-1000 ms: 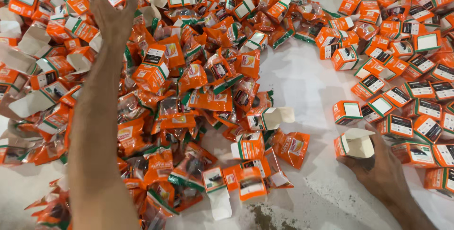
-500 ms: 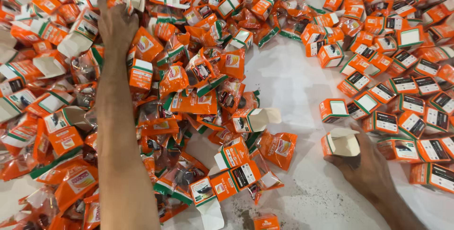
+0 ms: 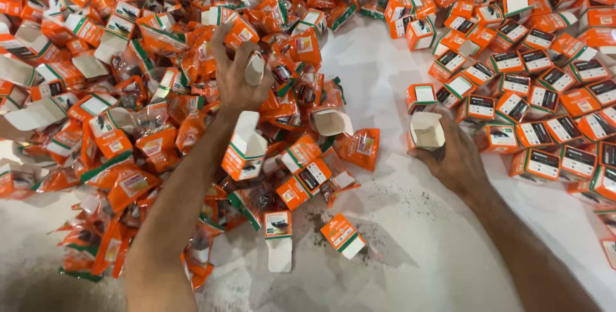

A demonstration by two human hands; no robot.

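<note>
Head view: your right hand (image 3: 457,158) was wrapped around an open orange carton (image 3: 426,130) on the white table (image 3: 410,248). Left of that carton, your left hand (image 3: 236,76) had its fingers curled into the pile of orange sachets (image 3: 192,94), pinching a small pale packet (image 3: 254,68).

A single camera, worn on the person's head, looks steeply down and forward over both outstretched forearms onto the white desk (image 3: 410,267). It sits close: the left hand (image 3: 236,81) and right hand (image 3: 452,158) fill the middle, and orange cartons (image 3: 539,100) run past every upper edge.
</note>
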